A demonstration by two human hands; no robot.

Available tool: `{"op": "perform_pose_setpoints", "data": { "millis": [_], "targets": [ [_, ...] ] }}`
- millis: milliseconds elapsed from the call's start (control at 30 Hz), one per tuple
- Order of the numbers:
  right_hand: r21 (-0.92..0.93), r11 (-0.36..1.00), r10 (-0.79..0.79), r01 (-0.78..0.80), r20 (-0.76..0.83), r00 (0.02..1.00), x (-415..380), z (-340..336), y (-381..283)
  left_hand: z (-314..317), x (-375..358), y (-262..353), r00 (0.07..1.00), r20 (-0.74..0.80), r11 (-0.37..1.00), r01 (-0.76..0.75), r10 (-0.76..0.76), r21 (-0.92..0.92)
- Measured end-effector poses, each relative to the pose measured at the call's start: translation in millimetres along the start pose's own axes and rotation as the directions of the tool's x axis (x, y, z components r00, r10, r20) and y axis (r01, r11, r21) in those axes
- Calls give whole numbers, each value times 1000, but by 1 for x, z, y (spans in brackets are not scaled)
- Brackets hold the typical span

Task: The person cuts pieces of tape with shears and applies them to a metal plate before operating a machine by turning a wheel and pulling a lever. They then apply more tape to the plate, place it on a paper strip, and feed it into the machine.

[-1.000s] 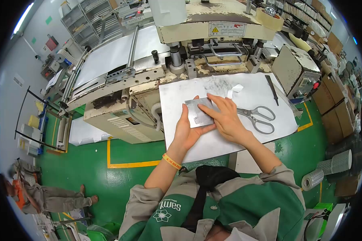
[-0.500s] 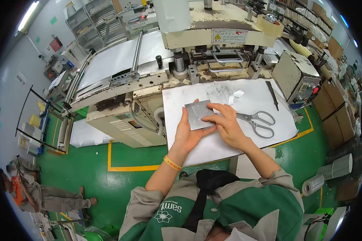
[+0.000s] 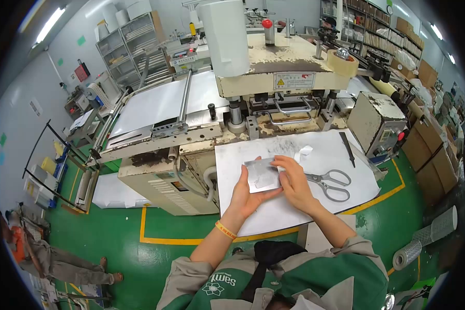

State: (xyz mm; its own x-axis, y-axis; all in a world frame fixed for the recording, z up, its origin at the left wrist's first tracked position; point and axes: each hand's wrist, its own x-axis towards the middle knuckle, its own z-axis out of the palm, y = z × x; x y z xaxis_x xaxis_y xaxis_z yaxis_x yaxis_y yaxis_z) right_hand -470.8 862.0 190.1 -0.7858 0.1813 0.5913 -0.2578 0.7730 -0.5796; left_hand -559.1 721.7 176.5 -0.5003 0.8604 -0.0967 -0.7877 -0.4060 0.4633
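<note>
My left hand is closed around the left and lower edges of a square, silver-grey sheet, which has a shiny, marked face. At the sheet's upper right edge, my right hand has its fingers bent over the rim and holds that side. Both hands hover above a white work surface with dark smudges. Just right of my right hand lies a pair of grey-handled scissors, its blades partly hidden by the hand. A small curled white scrap rests behind the hands.
A worn cream-coloured press with metal handles stands behind the work surface. To its left is a feed table with white sheeting. A slim black tool lies at the right, near a control box. Another person is at lower left.
The view has tilted up, so everything sits lower in the picture. My right hand's fingers have moved from the sheet's face to its right edge, leaving more of the face visible.
</note>
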Motion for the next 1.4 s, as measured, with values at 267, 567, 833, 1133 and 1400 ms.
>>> {"op": "perform_pose_setpoints", "data": {
  "millis": [267, 567, 833, 1133, 1400],
  "targets": [
    [454, 728, 437, -514, 271, 858, -2, -10, 21, -3, -2, -1, 1000, -24, 979, 9, -4, 203],
    [584, 535, 531, -611, 330, 781, -9, -9, 37, -15, -7, 0, 949, -208, 744, -39, 236, 667],
    [585, 516, 539, -625, 345, 768, -11, -5, 43, -18, -15, 6, 972, -104, 683, -68, 209, 727],
    [616, 423, 601, -665, 359, 714, -12, -6, 40, -25, -16, 14, 983, -161, 857, 4, 92, 515],
    [578, 469, 579, -668, 369, 727, -12, -14, 30, -25, -6, 12, 951, -189, 852, -116, 243, 511]
  ]
}}
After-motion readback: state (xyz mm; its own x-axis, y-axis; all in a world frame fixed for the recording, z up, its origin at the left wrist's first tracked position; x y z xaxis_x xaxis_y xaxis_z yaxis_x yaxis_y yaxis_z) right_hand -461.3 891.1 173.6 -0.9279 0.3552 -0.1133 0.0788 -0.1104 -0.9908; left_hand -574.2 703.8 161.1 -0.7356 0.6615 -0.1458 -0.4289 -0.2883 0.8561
